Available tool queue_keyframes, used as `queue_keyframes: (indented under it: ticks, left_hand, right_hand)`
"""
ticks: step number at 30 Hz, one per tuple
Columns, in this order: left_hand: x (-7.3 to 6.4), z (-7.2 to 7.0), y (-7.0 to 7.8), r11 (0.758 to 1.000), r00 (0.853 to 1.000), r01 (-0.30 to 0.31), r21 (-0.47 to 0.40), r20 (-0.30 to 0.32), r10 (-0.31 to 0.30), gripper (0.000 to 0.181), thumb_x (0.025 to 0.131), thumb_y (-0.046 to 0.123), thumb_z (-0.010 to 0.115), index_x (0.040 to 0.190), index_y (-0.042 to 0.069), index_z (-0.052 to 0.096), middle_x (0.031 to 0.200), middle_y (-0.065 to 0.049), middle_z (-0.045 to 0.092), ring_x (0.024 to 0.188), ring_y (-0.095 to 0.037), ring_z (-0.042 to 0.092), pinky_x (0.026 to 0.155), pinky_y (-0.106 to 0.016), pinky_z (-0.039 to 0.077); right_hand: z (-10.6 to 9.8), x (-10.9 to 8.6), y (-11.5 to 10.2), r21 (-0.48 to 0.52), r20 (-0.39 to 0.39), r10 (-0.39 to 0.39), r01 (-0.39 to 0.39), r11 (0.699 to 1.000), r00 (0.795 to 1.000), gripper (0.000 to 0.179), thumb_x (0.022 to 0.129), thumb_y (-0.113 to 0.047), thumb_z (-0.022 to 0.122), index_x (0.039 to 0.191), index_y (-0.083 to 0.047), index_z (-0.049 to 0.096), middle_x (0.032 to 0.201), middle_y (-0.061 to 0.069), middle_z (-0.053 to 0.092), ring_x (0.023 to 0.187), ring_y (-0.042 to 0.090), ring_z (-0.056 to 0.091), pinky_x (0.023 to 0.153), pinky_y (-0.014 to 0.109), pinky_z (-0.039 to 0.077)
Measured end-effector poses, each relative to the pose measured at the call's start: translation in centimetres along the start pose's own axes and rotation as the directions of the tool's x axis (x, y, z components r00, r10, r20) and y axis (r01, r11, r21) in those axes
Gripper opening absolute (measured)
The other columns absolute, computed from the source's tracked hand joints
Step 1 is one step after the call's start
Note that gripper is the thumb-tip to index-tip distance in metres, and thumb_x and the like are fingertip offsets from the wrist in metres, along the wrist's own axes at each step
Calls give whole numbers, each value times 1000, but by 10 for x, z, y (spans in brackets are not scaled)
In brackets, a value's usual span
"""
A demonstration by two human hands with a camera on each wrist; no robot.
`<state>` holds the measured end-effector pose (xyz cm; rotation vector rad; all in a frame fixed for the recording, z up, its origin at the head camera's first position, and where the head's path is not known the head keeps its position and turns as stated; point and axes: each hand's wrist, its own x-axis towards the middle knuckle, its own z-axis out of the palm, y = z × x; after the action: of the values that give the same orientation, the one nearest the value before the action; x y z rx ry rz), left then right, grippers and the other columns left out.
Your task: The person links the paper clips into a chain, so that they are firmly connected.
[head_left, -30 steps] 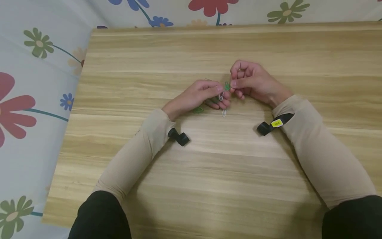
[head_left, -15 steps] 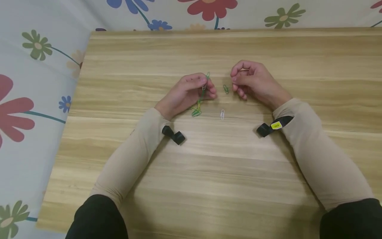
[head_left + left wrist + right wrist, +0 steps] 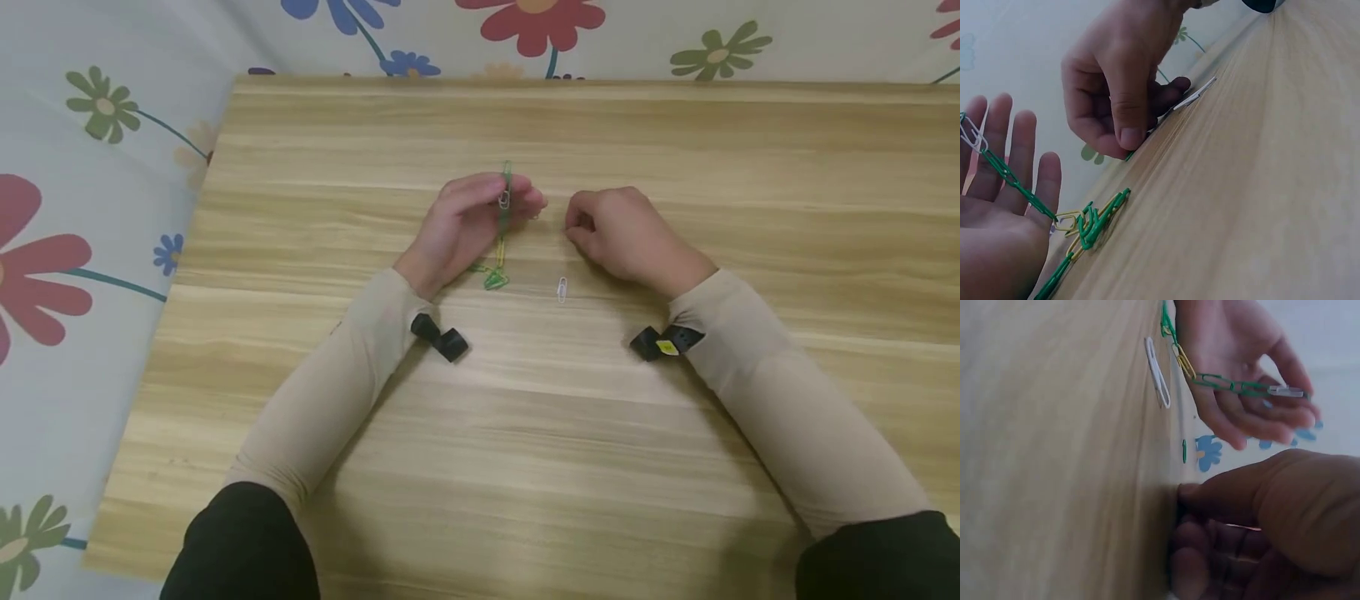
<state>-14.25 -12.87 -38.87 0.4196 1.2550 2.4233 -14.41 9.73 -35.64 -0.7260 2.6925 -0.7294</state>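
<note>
My left hand [image 3: 459, 218] pinches a paper clip chain [image 3: 502, 225] of green, yellow and white links near its upper end, thumb against index finger, other fingers fairly straight. The chain hangs past the palm and its lower links bunch on the table, as the left wrist view shows. To the right, my right hand [image 3: 626, 233] is down at the tabletop with curled fingers. Its thumb and fingertips pinch a green paper clip [image 3: 1129, 155], of which only an end peeks out. A white paper clip [image 3: 562, 289] lies between the hands, nearer the body.
The right wrist view has a small green clip [image 3: 1184, 451] on the tabletop just beyond the right thumb. A wood-grain table [image 3: 525, 467] lies under both arms. Flowered cloth [image 3: 420, 33] hangs along its back and left sides.
My left hand moved left and up with the chain, which now hangs in view. My right hand turned over and came down where a loose green clip lay. The white clip stayed put.
</note>
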Motion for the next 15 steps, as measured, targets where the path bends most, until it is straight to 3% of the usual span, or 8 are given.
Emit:
queue_keyframes:
  ticks: [6,15]
  left_hand:
    - [1,2,3,1000,1000,6,-31,-25,-7,31,101,5,46,101,2,77,99,-14,73,98,-27,67,108,-49,42]
    - [0,1,2,998,1000,3,-59,-17,-4,37,102,2,40,95,2,76,91,-12,72,89,-24,67,98,-43,49]
  right_hand:
    - [-4,-3,-9,-171,-1,-44,44,984,999,10,91,-1,52,83,-1,59,79,14,56,74,33,55,69,48,47]
    - [-10,-2,-6,-147,113,46,-29,989,993,5,81,-3,52,80,-3,57,79,11,55,76,29,52,68,40,43]
